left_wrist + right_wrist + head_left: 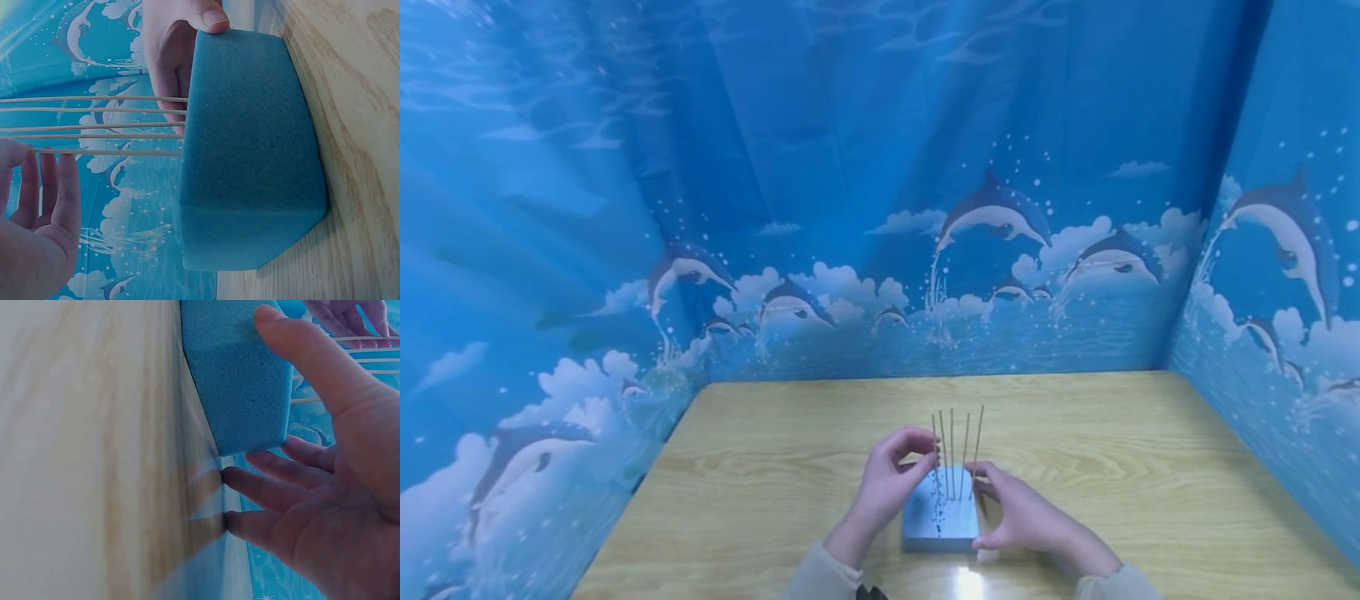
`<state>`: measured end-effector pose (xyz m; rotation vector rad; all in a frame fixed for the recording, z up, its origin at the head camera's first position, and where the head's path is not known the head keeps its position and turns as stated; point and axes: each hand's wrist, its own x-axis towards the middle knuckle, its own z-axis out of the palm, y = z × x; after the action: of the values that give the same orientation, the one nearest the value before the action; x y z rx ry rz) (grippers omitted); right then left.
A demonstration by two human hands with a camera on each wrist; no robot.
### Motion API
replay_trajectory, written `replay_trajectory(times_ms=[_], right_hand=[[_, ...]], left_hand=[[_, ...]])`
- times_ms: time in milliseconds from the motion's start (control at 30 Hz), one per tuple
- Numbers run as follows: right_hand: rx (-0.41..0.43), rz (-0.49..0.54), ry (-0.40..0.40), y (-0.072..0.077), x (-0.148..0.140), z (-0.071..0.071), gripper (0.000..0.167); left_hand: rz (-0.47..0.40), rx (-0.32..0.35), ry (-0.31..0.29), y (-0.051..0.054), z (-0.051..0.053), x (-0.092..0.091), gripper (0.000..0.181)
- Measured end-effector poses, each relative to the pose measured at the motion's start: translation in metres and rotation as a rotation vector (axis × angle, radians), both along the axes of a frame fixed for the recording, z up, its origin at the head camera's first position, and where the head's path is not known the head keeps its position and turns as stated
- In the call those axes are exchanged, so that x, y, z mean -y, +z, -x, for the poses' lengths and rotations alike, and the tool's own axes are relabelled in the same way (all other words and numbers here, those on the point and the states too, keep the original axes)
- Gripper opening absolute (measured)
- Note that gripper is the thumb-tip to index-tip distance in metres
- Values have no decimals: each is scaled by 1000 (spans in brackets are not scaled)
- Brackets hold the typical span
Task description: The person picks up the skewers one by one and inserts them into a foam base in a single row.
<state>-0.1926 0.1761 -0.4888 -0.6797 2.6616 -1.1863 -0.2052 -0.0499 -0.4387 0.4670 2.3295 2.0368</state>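
Observation:
A blue foam block [958, 521] sits on the table, its top pale under the light and speckled with dark dots. Several thin wooden sticks [952, 450] stand in it, some leaning slightly. My left hand [883, 482] is above the block's left side. In the left wrist view that hand pinches the nearest stick [106, 152], whose lower end meets the block. My right hand [1026, 515] holds the block's right side, thumb on the front face and fingers around the back; in the right wrist view two fingertips [232, 520] touch the table.
The wooden table [760, 492] extends around the block. Behind it and on both sides hang blue curtains [850, 167] printed with dolphins and clouds. A small dark object [871, 593] shows at the bottom edge beside the left sleeve.

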Motion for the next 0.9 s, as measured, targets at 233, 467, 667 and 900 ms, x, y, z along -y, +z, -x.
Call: replay_trajectory(times_ms=[233,467,667,900], right_hand=[[-5,5,7,0,1,0,109],[7,15,4,4,2,-1,109],[10,14,4,3,2,-2,109],[31,2,-8,1,1,-1,109]], left_hand=[[-6,-3,-4,1,0,0,22],[33,-1,12,5,3,8,25],[-9,23,-10,12,12,33,31],[-109,163,-31,22,19,67,40]])
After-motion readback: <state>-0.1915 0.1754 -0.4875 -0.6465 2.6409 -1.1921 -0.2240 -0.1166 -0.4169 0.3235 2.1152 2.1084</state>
